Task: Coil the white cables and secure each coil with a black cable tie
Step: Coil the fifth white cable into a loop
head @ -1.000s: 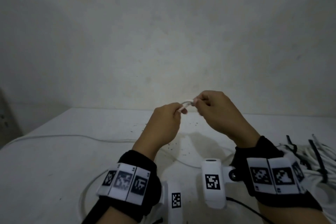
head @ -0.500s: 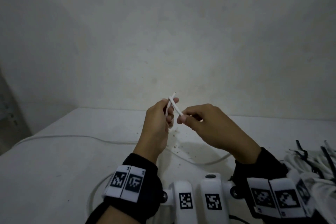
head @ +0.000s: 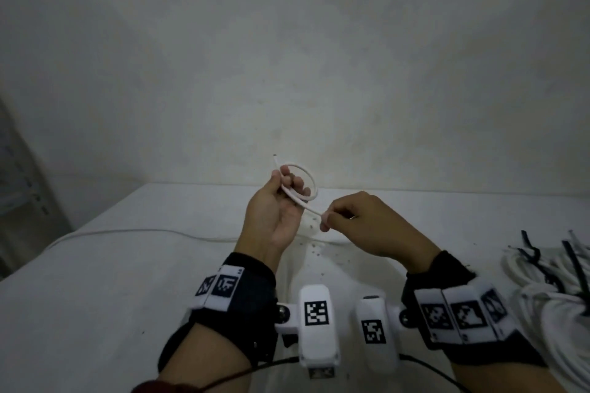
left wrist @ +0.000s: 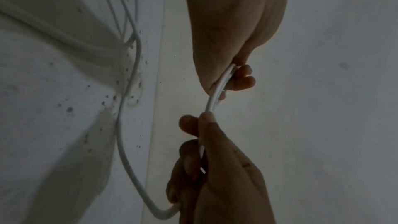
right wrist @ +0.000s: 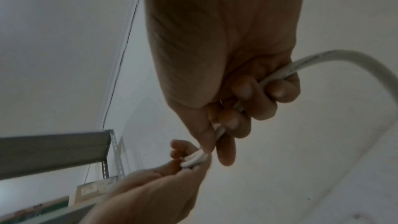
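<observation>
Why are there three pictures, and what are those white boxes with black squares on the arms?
No robot here, just a person's two hands. The big picture comes from a camera on the person's head. The white boxes with black square patterns are little cameras strapped to each wrist; they took the other two pictures, looking along the fingers. The left hand holds a small loop of thin white cable, and the right hand pinches the same cable further along. Below is a white table. At its right edge lies a pile of white cable coils bound with black ties.
</observation>
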